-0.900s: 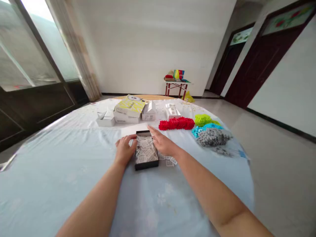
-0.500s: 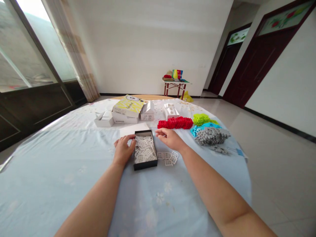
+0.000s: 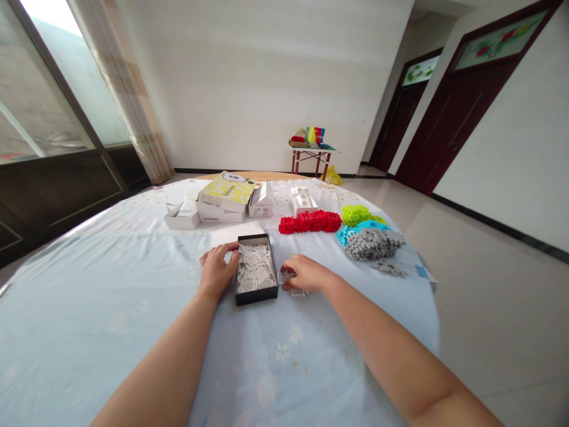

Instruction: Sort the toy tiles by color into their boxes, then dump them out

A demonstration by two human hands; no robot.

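Note:
A shallow black box (image 3: 256,295) holds many thin white plastic grid pieces (image 3: 255,270), loosely heaped. My left hand (image 3: 217,268) is at the box's left side, its fingertips and thumb curled against the rim. To the right of the box, my right hand (image 3: 306,274) reaches down over a few loose white grid pieces (image 3: 297,292) on the cloth. Its thumb and fingers are apart, with one small piece showing between them. The palm hides most of the other loose pieces.
Beyond the box lie a white sheet (image 3: 237,232), a yellow-patterned box (image 3: 224,198) and white boxes (image 3: 182,218). Heaps of red (image 3: 310,222), green (image 3: 362,214), blue (image 3: 367,228) and grey plastic pieces (image 3: 376,243) lie right. A floral cloth (image 3: 111,308) covers the round table.
My right hand has come down and nearer to me, from beside the box's far right corner onto the loose white pieces. My left hand stays at the box. The view has shifted slightly.

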